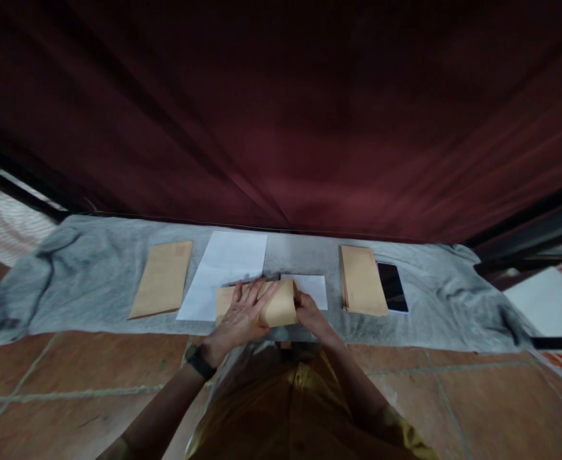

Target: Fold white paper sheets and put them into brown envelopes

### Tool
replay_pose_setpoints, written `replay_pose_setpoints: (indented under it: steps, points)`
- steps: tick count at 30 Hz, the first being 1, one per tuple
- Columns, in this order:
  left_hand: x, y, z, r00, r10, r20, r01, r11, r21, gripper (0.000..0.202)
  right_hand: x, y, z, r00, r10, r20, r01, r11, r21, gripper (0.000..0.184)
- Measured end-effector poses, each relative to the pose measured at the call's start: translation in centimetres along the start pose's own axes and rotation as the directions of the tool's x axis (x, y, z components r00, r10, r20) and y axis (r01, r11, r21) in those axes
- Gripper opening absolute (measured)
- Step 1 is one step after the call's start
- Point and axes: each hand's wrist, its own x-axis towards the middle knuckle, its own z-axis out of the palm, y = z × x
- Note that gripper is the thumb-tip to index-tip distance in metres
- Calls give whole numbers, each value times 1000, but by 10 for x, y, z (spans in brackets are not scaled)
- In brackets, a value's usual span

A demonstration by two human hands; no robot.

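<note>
A brown paper envelope (281, 308) lies in front of me, its right part bulging up in a curve. My left hand (245, 313) rests flat across it with the fingers stretched out. At its raised right end is my right hand (309, 312), fingers closed around the edge and partly hidden behind the paper. Under and behind the envelope lie a large white sheet (235, 255) to the left and a smaller folded white paper (315, 287) to the right.
One stack of brown envelopes (163, 278) lies left, another stack (363, 281) right. Beside the right stack is a dark-screened phone (392, 286). All rest on a narrow surface covered by a rumpled grey cloth (434, 294). A dark red curtain (290, 128) hangs directly behind.
</note>
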Motion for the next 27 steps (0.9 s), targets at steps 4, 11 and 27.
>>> replay_pose_setpoints:
  steps: [4, 11, 27]
  points:
    - [2, -2, -1, 999, -6, 37, 8, 1000, -28, 109, -1, 9, -5, 991, 11, -131, -14, 1000, -27, 27]
    - [9, 6, -13, 998, 51, 23, -52, 998, 23, 98, -19, 11, -17, 930, -77, -360, -2, 977, -213, 25]
    - [15, 14, -8, 994, 41, 106, -38, 999, -31, 89, -28, -20, -2, 979, 203, 18, -203, 963, 176, 38]
